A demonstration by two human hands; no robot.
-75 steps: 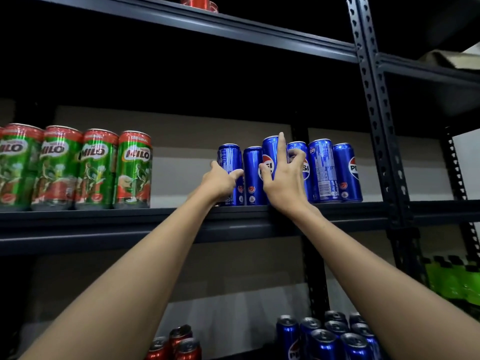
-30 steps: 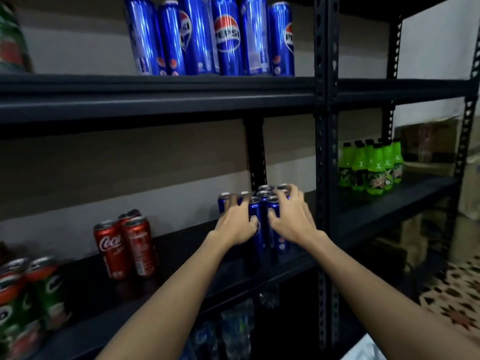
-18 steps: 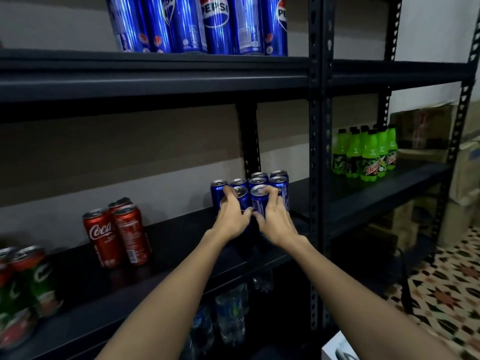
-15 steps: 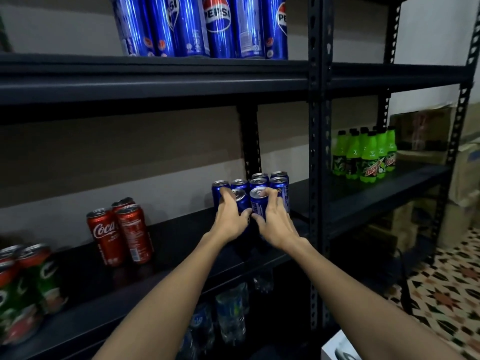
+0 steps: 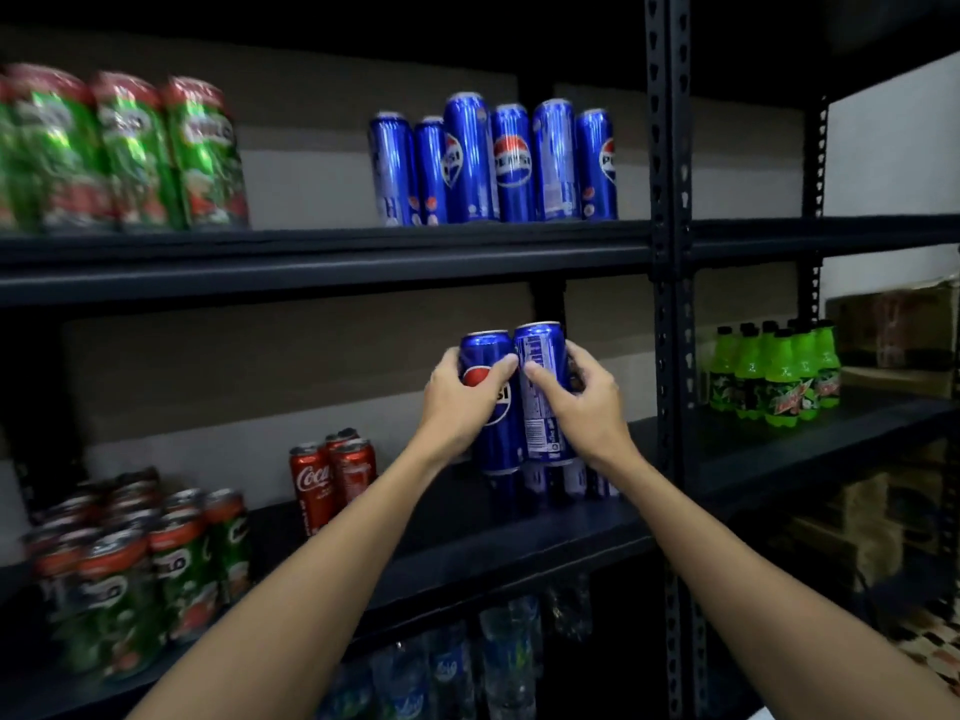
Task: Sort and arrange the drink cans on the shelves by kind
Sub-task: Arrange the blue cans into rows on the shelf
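My left hand (image 5: 457, 402) grips a blue Pepsi can (image 5: 493, 439), and my right hand (image 5: 582, 402) grips a second blue Pepsi can (image 5: 540, 366) right beside it. Both cans are lifted above the middle shelf (image 5: 467, 548), between it and the upper shelf (image 5: 322, 252). Below them more blue cans (image 5: 566, 480) still stand on the middle shelf, partly hidden. A row of several Pepsi cans (image 5: 493, 163) stands on the upper shelf directly above.
Green Milo cans stand at the upper left (image 5: 119, 153) and lower left (image 5: 130, 569). Red Coca-Cola cans (image 5: 330, 475) sit left of my hands. A black upright post (image 5: 670, 304) rises to the right, with green soda bottles (image 5: 774, 371) beyond it. Water bottles (image 5: 467, 662) are below.
My hands closed round two Pepsi cans from the middle-shelf cluster and lifted them upward. The view tilted up, bringing the upper shelf's cans fully into sight.
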